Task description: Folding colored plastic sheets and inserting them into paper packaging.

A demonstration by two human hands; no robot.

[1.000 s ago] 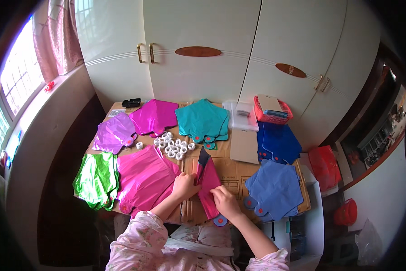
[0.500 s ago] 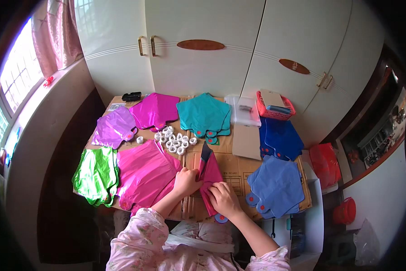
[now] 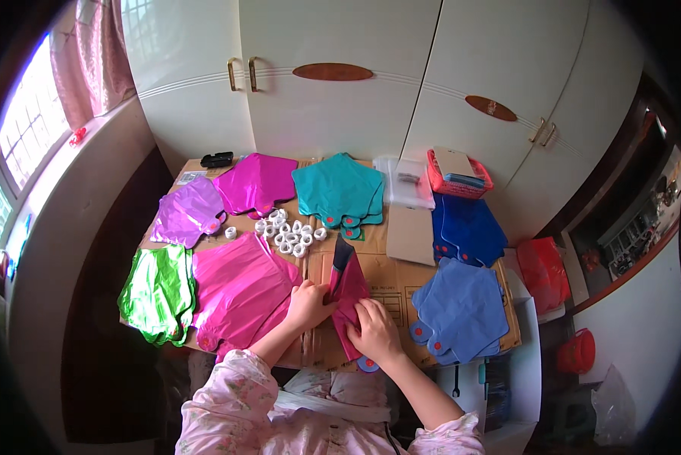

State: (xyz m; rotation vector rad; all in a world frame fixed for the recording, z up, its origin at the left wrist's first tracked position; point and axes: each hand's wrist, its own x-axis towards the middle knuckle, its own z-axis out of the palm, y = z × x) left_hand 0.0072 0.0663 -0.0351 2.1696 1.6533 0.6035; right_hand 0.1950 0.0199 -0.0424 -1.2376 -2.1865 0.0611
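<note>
Between my hands is a folded pink foil balloon [image 3: 349, 287], flat and narrow, with a dark tip at its far end and a bluish round tab at its near end. My left hand [image 3: 310, 305] pinches its left edge, fingertips partly hidden. My right hand [image 3: 377, 332] presses on its right side with bent fingers. Left of my left hand spreads a stack of flat pink foil balloons [image 3: 238, 284]. To the right lies a stack of grey-blue balloons [image 3: 461, 311] with round tabs bearing red dots. Beyond my hands sit several small white ribbon rolls [image 3: 291, 233].
Cardboard [image 3: 397, 277] covers the table. More balloon stacks lie around it: green [image 3: 157, 292], lilac [image 3: 187, 211], magenta [image 3: 257, 184], teal [image 3: 336, 189] and dark blue [image 3: 468, 227]. A red basket [image 3: 461, 186] and a grey-beige board [image 3: 411, 235] are at the back right, before white cabinets [image 3: 340, 114].
The view has shifted slightly. My right fingers have moved a little up along the folded balloon, whose near part looks wider. Both hands still hold it.
</note>
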